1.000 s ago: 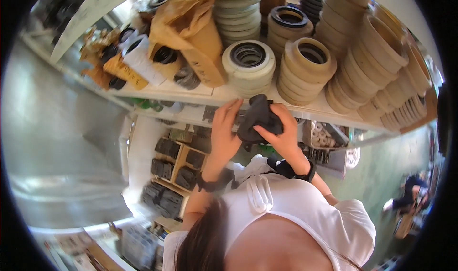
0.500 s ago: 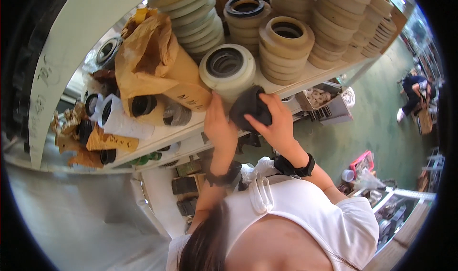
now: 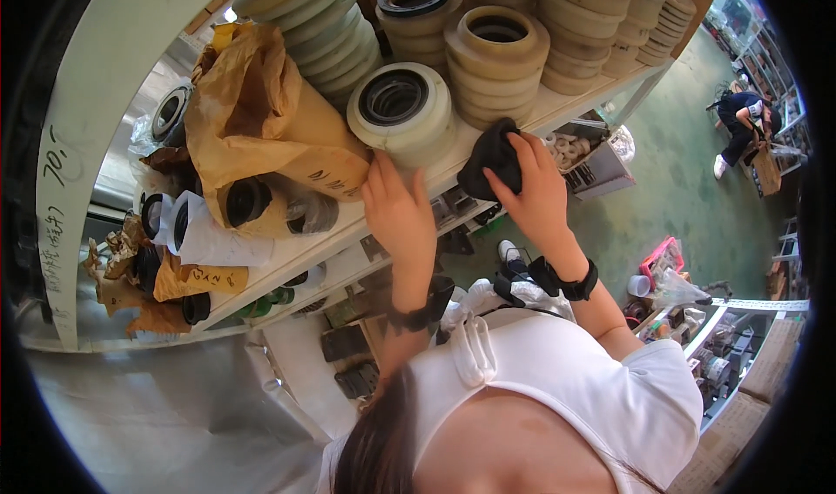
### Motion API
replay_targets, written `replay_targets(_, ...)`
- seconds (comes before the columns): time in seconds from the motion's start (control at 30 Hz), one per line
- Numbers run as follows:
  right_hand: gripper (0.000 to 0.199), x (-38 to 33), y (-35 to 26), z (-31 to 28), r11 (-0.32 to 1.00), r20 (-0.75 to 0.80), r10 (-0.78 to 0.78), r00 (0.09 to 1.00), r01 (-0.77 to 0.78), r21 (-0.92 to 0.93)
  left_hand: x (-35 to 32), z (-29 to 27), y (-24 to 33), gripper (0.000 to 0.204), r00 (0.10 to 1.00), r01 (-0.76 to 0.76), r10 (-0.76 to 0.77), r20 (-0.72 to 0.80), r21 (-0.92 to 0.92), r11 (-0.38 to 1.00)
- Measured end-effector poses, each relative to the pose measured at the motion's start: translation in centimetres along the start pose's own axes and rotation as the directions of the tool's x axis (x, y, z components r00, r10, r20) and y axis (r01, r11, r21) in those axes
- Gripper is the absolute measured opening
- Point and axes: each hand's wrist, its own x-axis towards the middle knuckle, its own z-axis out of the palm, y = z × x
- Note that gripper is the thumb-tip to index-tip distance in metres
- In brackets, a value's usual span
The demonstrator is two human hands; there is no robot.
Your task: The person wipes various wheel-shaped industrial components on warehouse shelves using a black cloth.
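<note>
A bunched black cloth (image 3: 490,163) is gripped by my right hand (image 3: 535,189) at the front edge of the shelf. My left hand (image 3: 401,211) has its fingers stretched out and slightly apart, with nothing in them. Its fingertips reach the foot of a short stack of off-white rings (image 3: 402,115) with a dark inner bore; whether they touch it I cannot tell. Left of that hand lies an open brown paper bag (image 3: 261,102). Behind the cloth stands a taller stack of yellowed rings (image 3: 496,67).
More ring stacks (image 3: 588,24) line the shelf (image 3: 592,102). Paper-wrapped black-lined parts (image 3: 209,233) crowd its left end beside a white upright (image 3: 78,163). Below, a box of small rings (image 3: 579,159) sticks out. A person (image 3: 744,128) sits far right on the green floor.
My right hand has carried the black cloth to the right, away from the off-white stack and my left hand. The left hand stays near the stack's foot. The view has shifted slightly.
</note>
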Motion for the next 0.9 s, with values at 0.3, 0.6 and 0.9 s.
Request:
replay_targets(0.3,0.043,0.3,-2.6,1.3,0.986,0.31,-0.117,0.944,0.072,0.152,-7.1,-0.5,-1.8,0.042,0.999,-0.037,0.043,0.014,-0.276,0.96)
replay_targets(0.6,0.043,1.3,2.7,-1.8,0.99,0.266,-0.116,0.957,0.091,0.106,-6.8,2.6,3.4,0.049,0.947,-0.17,0.284,0.15,-0.517,0.839)
replay_targets(0.9,0.042,-0.9,-5.0,3.2,0.913,0.377,-0.323,0.868,0.182,0.365,-10.1,0.0,-2.4,0.054,0.997,0.059,-0.074,-0.022,-0.402,0.914)
